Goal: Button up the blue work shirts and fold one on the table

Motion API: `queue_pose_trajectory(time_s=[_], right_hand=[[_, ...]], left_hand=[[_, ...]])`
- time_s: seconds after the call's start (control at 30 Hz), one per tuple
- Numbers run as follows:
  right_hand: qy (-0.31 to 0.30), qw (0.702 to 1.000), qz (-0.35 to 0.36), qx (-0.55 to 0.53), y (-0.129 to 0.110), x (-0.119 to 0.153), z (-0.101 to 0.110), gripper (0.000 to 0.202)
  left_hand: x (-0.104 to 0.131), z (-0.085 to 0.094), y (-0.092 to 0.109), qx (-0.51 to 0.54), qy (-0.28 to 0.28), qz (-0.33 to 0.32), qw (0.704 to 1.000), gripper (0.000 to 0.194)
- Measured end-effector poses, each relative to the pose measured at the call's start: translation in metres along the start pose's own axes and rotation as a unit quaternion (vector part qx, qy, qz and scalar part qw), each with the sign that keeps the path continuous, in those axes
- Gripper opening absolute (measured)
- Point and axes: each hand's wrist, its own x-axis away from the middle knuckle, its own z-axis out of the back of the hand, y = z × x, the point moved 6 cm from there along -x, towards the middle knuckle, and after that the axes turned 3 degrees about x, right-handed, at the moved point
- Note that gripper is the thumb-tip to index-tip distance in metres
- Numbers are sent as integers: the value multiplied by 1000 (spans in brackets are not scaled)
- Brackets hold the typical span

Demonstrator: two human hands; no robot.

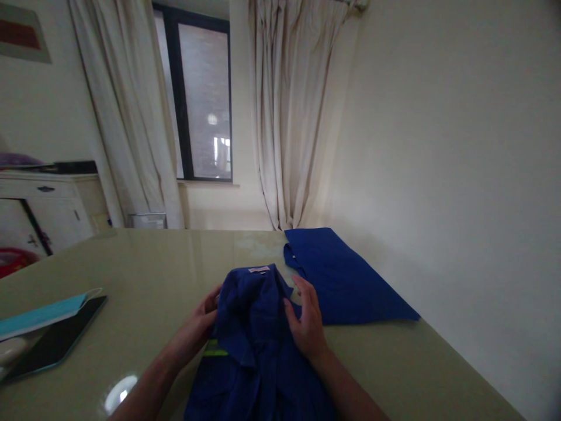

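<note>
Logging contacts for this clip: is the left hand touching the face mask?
Apart. The head view shows green tabletop between the left hand and the face mask.

Home room: long curtains [291, 105], window [205, 99], white cabinet [59, 204].

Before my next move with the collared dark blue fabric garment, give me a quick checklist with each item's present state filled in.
1. Bare left hand at the collared dark blue fabric garment: ok, at its left side.
2. Left grip secure: cannot tell, fingertips hidden behind the fabric.
3. Bare right hand closed on the garment: not ok, thumb and index finger are apart beside the collar.
4. Small white rectangular label uncovered: ok, at the garment's far edge.
5. Garment separate from the plain blue folded cloth: cannot tell, the right hand blocks part of the view.
6. Light blue face mask away from both hands: ok, far left.
</note>
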Motion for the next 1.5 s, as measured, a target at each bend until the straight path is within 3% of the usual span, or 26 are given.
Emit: queue_pose_trajectory(time_s=[0.07, 0.17, 0.3, 0.43, 0.6, 0.77, 0.9, 1.03, 1.17, 1.27, 1.4, 1.5], right_hand=[[-29, 999, -46, 2, 20, -2, -7, 59], [-131, 987, -87, -34, 34, 2, -24, 68], [-206, 971, -100, -64, 31, 9, -34, 72], [-238, 967, -78, -46, 25, 11, -36, 72], [-219, 973, -72, -23, 25, 10, -35, 53], [-190, 977, -92, 11, 25, 9, -35, 30], [-132, 985, -107, 14, 22, 3, -26, 28], [-47, 994, -94, -8, 14, -6, -6, 32], [-11, 995, -98, -31, 17, -8, 0, 34], [-52, 988, -131, -63, 26, -5, -14, 28], [-126, 978, -149, -68, 28, -3, -32, 47], [-149, 981, -114, -46, 22, -8, -32, 25]], left_hand=[[5, 4, 1, 26, -5, 19, 999, 70], [8, 16, -3, 63, 0, 44, 997, 67], [12, 26, -10, 85, 12, 67, 994, 61], [15, 16, -7, 58, -35, 58, 996, 57], [11, 4, -4, 50, -31, 41, 997, 57], [12, -5, 4, 67, -32, 28, 997, 85], [17, -2, 11, 41, -50, 29, 997, 75], [17, 4, 14, -132, -92, 27, 987, 75], [13, 13, 18, -289, -37, -6, 957, 71], [15, 6, 19, -246, -37, -8, 969, 65], [23, -13, 17, -113, -76, 10, 991, 66], [26, -17, 15, -19, -78, 30, 996, 68]])
